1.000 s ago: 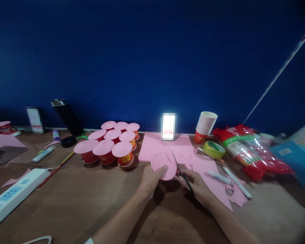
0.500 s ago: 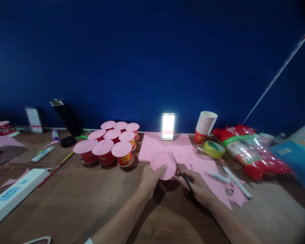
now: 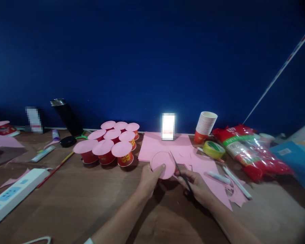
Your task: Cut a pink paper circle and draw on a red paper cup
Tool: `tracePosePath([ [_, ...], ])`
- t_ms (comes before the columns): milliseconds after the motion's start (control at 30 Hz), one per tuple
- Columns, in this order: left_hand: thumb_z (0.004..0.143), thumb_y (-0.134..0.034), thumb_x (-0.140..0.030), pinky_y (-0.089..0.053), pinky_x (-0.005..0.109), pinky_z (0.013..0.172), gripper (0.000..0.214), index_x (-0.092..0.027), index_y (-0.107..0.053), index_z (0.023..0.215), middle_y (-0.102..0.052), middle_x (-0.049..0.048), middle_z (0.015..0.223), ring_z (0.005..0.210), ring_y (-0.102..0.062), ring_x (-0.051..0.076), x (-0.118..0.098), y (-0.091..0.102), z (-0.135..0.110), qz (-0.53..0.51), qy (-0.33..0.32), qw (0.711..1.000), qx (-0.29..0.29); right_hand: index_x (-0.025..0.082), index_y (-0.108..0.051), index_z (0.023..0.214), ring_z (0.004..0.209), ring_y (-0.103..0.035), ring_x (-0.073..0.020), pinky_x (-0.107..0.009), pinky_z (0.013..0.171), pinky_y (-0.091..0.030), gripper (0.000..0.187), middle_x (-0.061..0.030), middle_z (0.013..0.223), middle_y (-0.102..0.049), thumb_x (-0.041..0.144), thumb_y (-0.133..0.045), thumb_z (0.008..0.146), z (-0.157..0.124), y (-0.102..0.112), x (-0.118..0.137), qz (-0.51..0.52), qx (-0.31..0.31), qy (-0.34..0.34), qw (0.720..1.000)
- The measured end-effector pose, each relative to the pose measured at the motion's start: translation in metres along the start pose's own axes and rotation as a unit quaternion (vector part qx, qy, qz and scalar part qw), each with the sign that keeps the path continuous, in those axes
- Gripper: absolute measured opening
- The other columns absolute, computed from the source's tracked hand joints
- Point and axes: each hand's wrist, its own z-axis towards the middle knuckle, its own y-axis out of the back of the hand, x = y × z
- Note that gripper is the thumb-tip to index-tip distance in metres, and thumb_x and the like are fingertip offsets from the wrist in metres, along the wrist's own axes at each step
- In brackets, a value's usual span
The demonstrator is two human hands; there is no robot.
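Between the thumb and fingers of my left hand is a round pink paper disc, tilted toward me above the table. My right hand is closed on a pair of dark scissors, whose blades point up and away along the disc's right edge. Behind the disc lies a stack of pink paper sheets. A cut pink sheet lies to its right, partly behind my right hand. Several red paper cups stand to the left, each under a pink paper disc.
A phone with a bright screen stands on the pink stack. To the right are stacked paper cups, a roll of yellow tape, a marker and red plastic packaging. A power strip and black bottle are left.
The disc has shifted very slightly in my left hand. Both hands and the scissors stay almost in the same place.
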Motion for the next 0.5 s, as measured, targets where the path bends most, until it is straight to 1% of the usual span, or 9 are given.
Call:
tracePosePath([
  [100, 0.064, -0.078, -0.04, -0.055, 0.03, 0.062, 0.043, -0.004, -0.072, 0.087, -0.074, 0.0158, 0.082, 0.07, -0.068, 0.023, -0.0017, 0.0, -0.0012, 0.011, 0.008, 1.0, 0.006, 0.015, -0.064, 0.103, 0.041, -0.04, -0.0073, -0.019, 0.038, -0.03, 0.047, 0.007, 0.05, -0.043, 0.054, -0.066, 0.076, -0.0002, 0.0002, 0.0002, 0.008, 0.001, -0.004, 1.0],
  [233, 0.064, -0.078, -0.038, -0.055, 0.032, 0.065, 0.042, -0.004, -0.073, 0.088, -0.074, 0.016, 0.084, 0.072, -0.068, 0.024, -0.0015, 0.0001, -0.0027, 0.017, 0.015, 1.0, 0.02, 0.016, -0.065, 0.1, 0.043, -0.041, -0.0072, -0.019, 0.04, -0.03, 0.044, 0.0059, 0.05, -0.046, 0.053, -0.067, 0.076, -0.0011, -0.0003, 0.0024, 0.037, 0.011, -0.001, 0.999],
  [400, 0.063, -0.079, -0.039, -0.056, 0.033, 0.069, 0.045, -0.004, -0.073, 0.09, -0.074, 0.0173, 0.088, 0.075, -0.068, 0.025, -0.0015, -0.0001, -0.0023, 0.021, 0.011, 0.999, 0.027, 0.015, -0.064, 0.1, 0.041, -0.036, -0.0058, -0.018, 0.038, -0.027, 0.042, 0.0071, 0.049, -0.044, 0.051, -0.067, 0.077, -0.0015, -0.0007, 0.0025, 0.057, 0.014, 0.002, 0.998],
  [500, 0.061, -0.08, -0.039, -0.056, 0.034, 0.071, 0.047, -0.004, -0.072, 0.091, -0.073, 0.0182, 0.091, 0.077, -0.069, 0.026, -0.0028, -0.0006, -0.0022, 0.007, 0.014, 1.0, 0.026, 0.015, -0.065, 0.1, 0.043, -0.038, -0.0059, -0.018, 0.04, -0.028, 0.041, 0.0067, 0.05, -0.045, 0.05, -0.067, 0.078, -0.0008, 0.0004, 0.0005, 0.048, 0.014, 0.012, 0.999],
])
